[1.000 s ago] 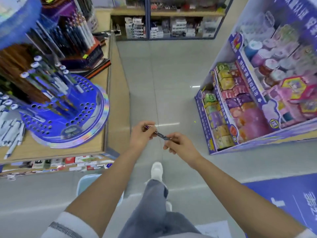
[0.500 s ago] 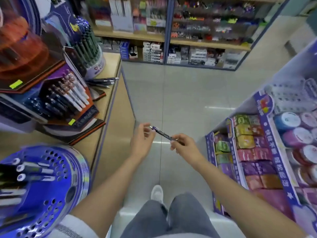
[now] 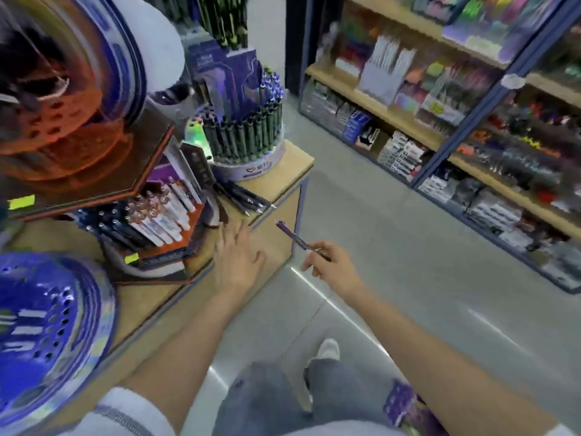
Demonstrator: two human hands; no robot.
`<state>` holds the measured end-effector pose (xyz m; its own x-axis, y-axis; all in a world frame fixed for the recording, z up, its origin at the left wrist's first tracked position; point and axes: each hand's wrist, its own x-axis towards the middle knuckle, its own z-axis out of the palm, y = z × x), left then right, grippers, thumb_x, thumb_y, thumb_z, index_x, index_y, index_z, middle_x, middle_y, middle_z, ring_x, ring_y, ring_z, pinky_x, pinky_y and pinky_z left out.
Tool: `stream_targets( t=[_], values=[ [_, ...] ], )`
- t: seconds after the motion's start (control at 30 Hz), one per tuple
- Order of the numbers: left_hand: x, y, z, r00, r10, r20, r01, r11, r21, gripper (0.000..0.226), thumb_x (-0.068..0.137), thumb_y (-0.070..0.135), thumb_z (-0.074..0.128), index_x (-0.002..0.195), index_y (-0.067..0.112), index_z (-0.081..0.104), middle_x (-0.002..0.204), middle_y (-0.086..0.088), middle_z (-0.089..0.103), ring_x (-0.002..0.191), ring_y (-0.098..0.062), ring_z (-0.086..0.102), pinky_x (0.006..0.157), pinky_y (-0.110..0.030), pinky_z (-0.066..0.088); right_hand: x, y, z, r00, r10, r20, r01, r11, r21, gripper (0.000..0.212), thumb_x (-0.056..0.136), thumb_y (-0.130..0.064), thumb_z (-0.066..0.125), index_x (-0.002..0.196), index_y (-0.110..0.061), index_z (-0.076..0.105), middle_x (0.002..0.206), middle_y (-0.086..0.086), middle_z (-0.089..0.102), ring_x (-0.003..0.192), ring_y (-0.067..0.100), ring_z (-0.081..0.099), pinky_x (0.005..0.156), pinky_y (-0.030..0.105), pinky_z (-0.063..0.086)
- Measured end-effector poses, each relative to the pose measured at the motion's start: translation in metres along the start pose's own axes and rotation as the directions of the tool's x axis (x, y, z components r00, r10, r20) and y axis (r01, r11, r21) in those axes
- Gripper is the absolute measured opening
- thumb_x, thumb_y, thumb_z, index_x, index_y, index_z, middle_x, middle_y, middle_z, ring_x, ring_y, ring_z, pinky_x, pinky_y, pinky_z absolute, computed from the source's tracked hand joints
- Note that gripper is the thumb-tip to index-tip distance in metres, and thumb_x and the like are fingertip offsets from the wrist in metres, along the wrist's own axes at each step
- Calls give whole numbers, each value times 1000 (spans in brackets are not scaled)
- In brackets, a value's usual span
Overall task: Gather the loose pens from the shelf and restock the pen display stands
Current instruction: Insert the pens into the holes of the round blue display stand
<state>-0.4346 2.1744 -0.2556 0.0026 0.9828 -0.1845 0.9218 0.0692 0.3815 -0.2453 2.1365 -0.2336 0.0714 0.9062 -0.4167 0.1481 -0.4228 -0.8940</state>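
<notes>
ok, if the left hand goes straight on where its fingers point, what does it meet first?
Probably the loose dark pens lying on the wooden shelf, right ahead of the straight fingers of the left hand. The hand's height above the shelf is unclear in this blurred frame.

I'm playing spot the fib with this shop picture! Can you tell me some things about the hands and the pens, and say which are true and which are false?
1. The right hand holds a purple pen. True.
2. The left hand holds a pen too. False: its fingers are spread and hold nothing.
3. Some loose pens lie on the shelf beside the round stand of green pens. True.
4. Every hole in the blue stand has a pen in it. False: many holes are empty.
</notes>
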Motion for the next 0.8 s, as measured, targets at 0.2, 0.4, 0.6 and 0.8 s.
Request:
stream_targets(
  t=[0.2,0.4,0.6,0.8],
  values=[
    [21,22,4,979,-204,-20,204,979,-14,80,91,36,55,153,10,10,162,-6,0,148,-24,2,118,-41,16,68,-31,-13,975,-64,213,85,992,-94,7,98,-8,51,92,-12,51,76,11,68,48,0,49,53,13,40],
    [27,22,5,958,-265,-110,261,964,-50,81,89,33,58,152,9,13,160,-11,9,146,-27,12,117,-36,14,112,-55,15,943,-62,327,110,986,-129,13,99,-10,51,88,-17,48,78,12,69,48,-4,52,51,11,41],
    [30,11,13,955,-243,-172,231,969,-91,77,81,24,62,148,7,28,153,-14,24,139,-33,23,117,-41,22,146,-61,47,966,-107,235,163,959,-234,6,92,-14,61,90,-11,57,83,8,70,74,18,59,73,29,46],
    [35,11,12,929,-293,-225,261,952,-162,66,79,17,61,141,9,40,146,-12,31,127,-33,34,109,-44,33,177,-65,63,967,-189,173,244,884,-400,12,89,-20,66,88,-8,68,89,8,70,81,22,61,73,29,44]
  ],
)
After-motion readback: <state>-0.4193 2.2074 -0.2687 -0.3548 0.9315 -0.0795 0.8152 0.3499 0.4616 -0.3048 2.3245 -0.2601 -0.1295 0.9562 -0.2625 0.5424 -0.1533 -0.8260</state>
